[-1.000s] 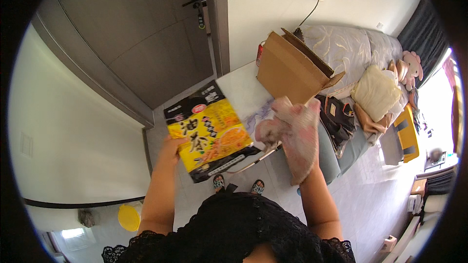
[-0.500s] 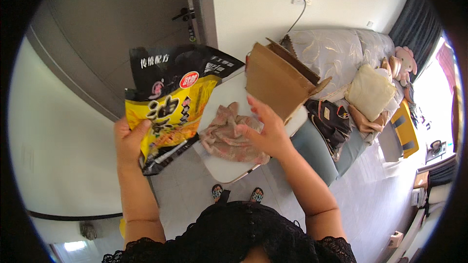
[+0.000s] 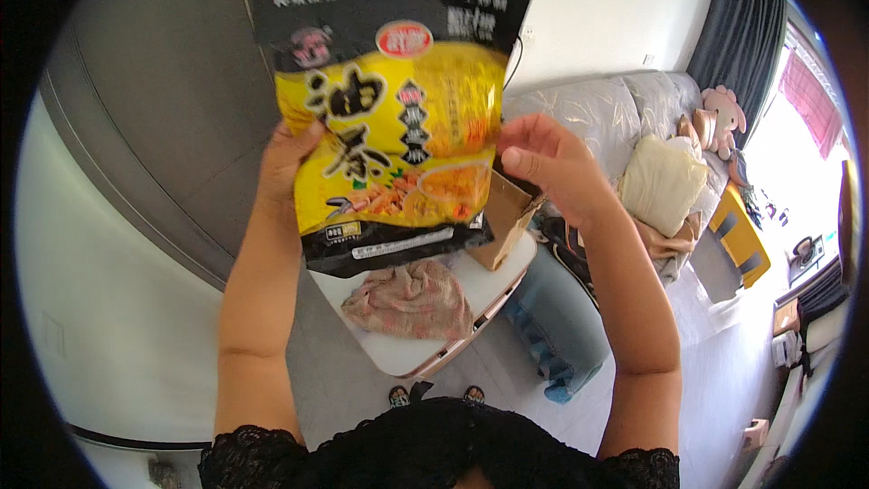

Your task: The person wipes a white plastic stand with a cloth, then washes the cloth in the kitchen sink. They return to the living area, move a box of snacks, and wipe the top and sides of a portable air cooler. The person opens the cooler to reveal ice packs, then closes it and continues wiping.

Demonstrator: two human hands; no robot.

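A large black and yellow food pouch (image 3: 453, 140) is held up in front of me, its printed front facing me. My left hand (image 3: 288, 158) grips its left edge, thumb on the front and fingers hidden behind. At the right edge is my right hand (image 3: 557, 163), its fingers bent in against the pouch's side; part of that contact is hidden. Below the pouch, a crumpled pinkish-brown cloth (image 3: 412, 301) lies on a small white table (image 3: 394, 358). An open cardboard box (image 3: 507, 222) stands on the table behind the pouch, mostly covered by it.
A blue-grey padded seat (image 3: 561, 317) stands right of the table. Beyond it is a grey patterned sofa (image 3: 588, 122) with a cream cushion (image 3: 663, 181), clothes and a pink plush toy (image 3: 721, 118). A dark door (image 3: 163, 81) is at the left, a yellow object (image 3: 740, 235) far right.
The pouch has risen, moved right and turned more squarely toward me in my left hand. My right hand has moved up from near the box to the pouch's right edge.
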